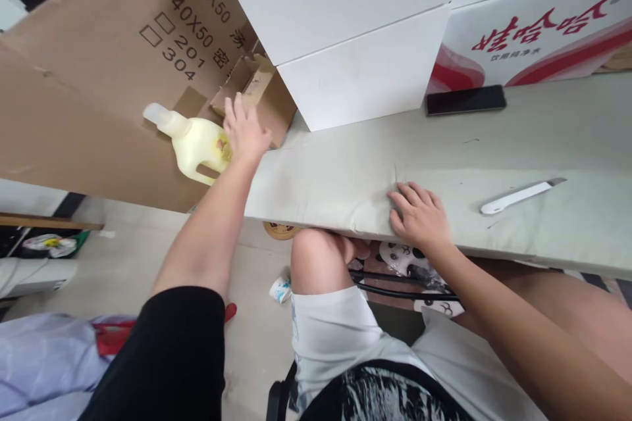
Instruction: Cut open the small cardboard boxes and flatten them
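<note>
My left hand (pixel 245 128) reaches out with its fingers apart, over the front of a small open cardboard box (pixel 276 105). Whether it touches the box, I cannot tell. Just left of that hand is a pale yellow bottle (pixel 195 145) with a handle and a whitish cap, tilted in view and partly hidden by my hand and forearm. Near the table's front edge, my right hand (pixel 419 214) rests on the pale tabletop (pixel 336 171), fingers slightly bent and holding nothing. To its right lies a white utility knife (pixel 521 197), blade showing.
A big printed cardboard box (pixel 113 79) stands at the left. White boxes (pixel 360 72) and a red-and-white carton (pixel 533 33) line the table's back, with a black phone (pixel 465 100) before them. A paper cup (pixel 280 289) lies on the floor.
</note>
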